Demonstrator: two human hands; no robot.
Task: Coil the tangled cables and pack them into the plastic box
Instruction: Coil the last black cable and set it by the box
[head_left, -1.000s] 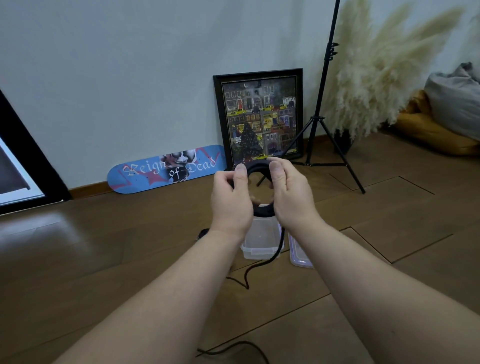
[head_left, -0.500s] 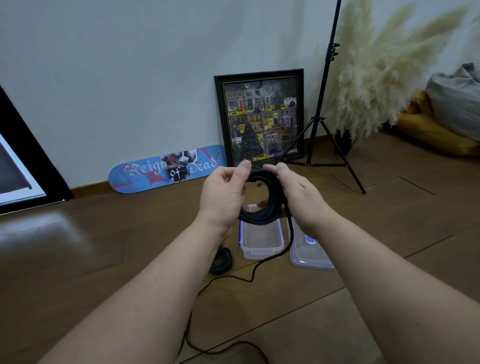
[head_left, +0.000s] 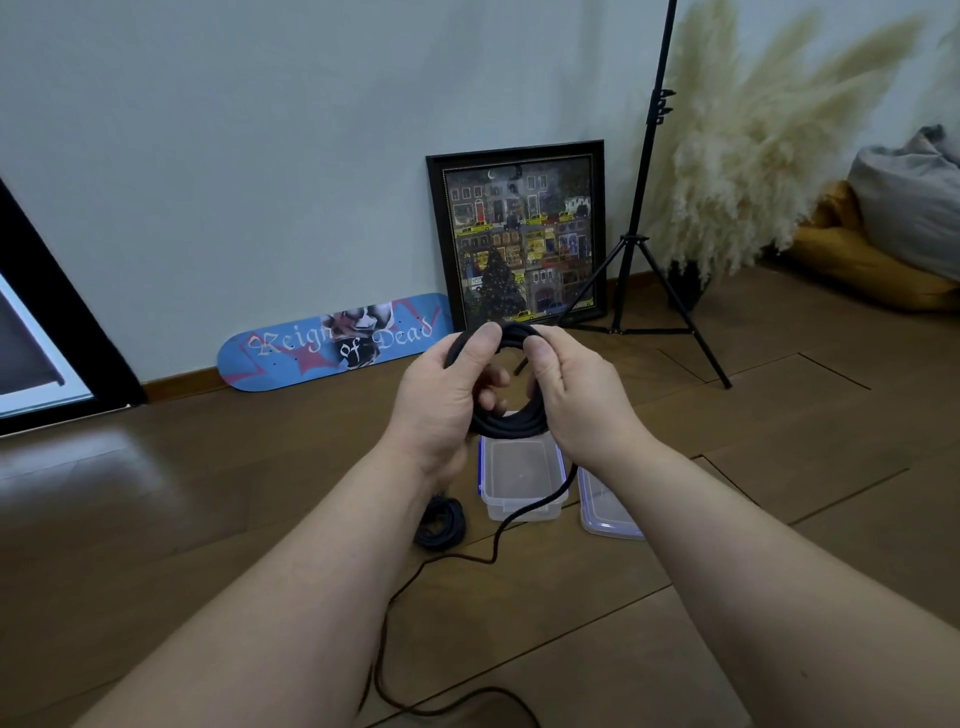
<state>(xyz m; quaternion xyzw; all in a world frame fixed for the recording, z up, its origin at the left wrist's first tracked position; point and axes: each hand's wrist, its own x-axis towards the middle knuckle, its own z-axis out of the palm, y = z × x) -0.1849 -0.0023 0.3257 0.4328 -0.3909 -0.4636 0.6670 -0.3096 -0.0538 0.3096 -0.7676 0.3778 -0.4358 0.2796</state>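
A black cable coil (head_left: 511, 423) is gripped above the open plastic box (head_left: 521, 478) by the curled fingers of the left hand (head_left: 447, 405) and right hand (head_left: 571, 395). Its loose tail is trailed nearward across the wooden floor (head_left: 208, 519). A second coiled cable (head_left: 440, 524) is seen left of the box, the lid (head_left: 605, 512) right.

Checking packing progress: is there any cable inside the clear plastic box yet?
No: the plastic box shows only its bare bottom, while the coil is held above it and another bundle lies beside it.
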